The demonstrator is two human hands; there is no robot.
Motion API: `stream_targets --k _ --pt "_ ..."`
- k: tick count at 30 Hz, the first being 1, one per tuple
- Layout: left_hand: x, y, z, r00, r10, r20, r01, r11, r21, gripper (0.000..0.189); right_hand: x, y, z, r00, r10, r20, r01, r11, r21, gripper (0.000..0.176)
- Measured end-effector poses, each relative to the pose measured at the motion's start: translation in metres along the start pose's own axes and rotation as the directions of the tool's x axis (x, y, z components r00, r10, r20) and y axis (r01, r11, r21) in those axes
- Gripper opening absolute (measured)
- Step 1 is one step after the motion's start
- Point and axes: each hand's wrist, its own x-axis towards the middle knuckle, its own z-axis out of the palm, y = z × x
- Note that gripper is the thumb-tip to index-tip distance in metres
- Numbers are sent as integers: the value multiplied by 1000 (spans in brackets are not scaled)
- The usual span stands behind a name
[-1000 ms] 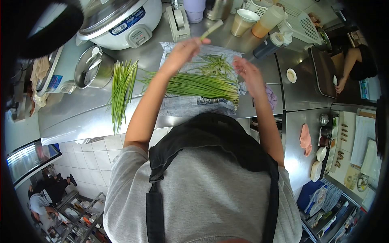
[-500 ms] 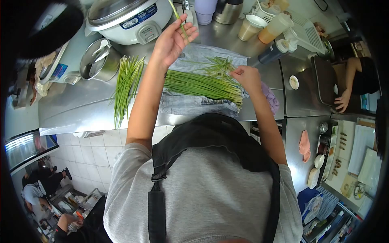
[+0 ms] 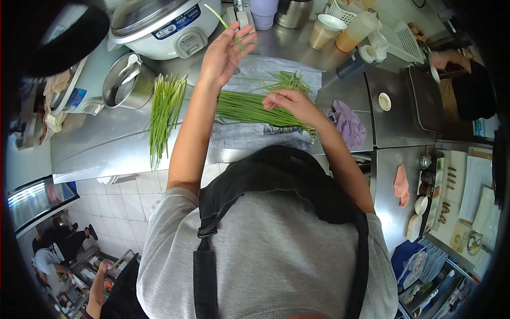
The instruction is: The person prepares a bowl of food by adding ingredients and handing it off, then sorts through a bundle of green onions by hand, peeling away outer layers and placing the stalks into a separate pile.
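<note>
Raised over the back of the counter, my left hand (image 3: 223, 56) holds one thin green chive stalk (image 3: 217, 14) between thumb and fingers, its other fingers spread. My right hand (image 3: 295, 103) is above the large bunch of chive stalks (image 3: 241, 109), fingers curled together with nothing showing in them. That bunch lies sideways on grey crumpled sheeting (image 3: 234, 137). Behind it sits a loose heap of pale green trimmings (image 3: 289, 81). A second bundle of chives (image 3: 166, 119) lies on the bare metal, left of my left forearm.
A rice cooker (image 3: 175, 32) and a metal pot (image 3: 127, 82) with utensils stand at the back left. Sauce bottles (image 3: 357, 61), a cup (image 3: 325, 33) and a purple cloth (image 3: 348, 125) are on the right. Another person's arm (image 3: 451, 61) reaches in at the far right.
My right hand has moved left from the trimmings to over the bunch. The left hand keeps the stalk, which now leans further left. The co-worker's arm at far right has moved back.
</note>
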Motion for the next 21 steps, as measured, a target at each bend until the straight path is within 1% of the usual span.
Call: stream_targets --k 1,2,4,5,7,10,11,12,13,14,15,16,17,19,20,21 --pt "0 1 -3 1000 0 -10 0 1000 -26 32 0 -1 2 999 -11 35 12 999 -35 37" --pt "0 1 -13 1000 1 18 0 998 -70 32 0 0 3 1000 8 23 -10 996 93 36" --pt "1 3 -31 997 3 79 10 988 -157 31 -2 4 5 999 50 -2 -46 938 343 33" --pt "0 3 -34 997 10 81 4 985 -170 32 -1 9 5 998 43 -42 -16 865 502 32" --pt "-10 2 -37 996 23 83 -7 980 -197 34 3 21 1 992 46 -121 64 640 766 32" --pt "-29 17 -45 996 83 -18 -85 988 -131 36 5 37 -28 959 140 -247 107 628 771 30" --pt "-39 28 -44 983 126 -131 -121 991 48 40 1 25 -31 904 194 -381 75 806 587 27" --pt "-47 37 -47 968 172 -181 -138 973 186 42 -2 28 -38 871 37 -491 60 982 181 27" --pt "-55 47 -57 962 200 -186 -133 938 321 39 -5 33 -49 841 -150 -521 13 966 -257 27" --pt "-63 58 -69 956 227 -186 -122 884 451 37 -11 37 -58 820 -330 -467 -58 765 -642 28" --pt "-71 66 -77 935 255 -246 -52 785 618 34 -20 36 -65 834 -314 -454 -108 713 -693 26" --pt "-77 74 -87 908 296 -297 33 656 754 32 -29 34 -72 848 -297 -439 -155 654 -741 24" --pt "-79 78 -114 903 303 -305 77 584 808 32 -35 33 -75 863 -277 -423 -196 588 -785 22" --pt "-85 75 -181 895 362 -261 177 249 952 35 -50 32 -68 889 40 -456 -356 687 -634 17" --pt "-87 70 -200 894 385 -231 223 66 973 37 -54 32 -65 873 198 -446 -443 706 -553 15" --pt "-91 62 -203 885 432 -174 241 -105 965 38 -54 38 -63 902 93 -422 -357 710 -607 15"
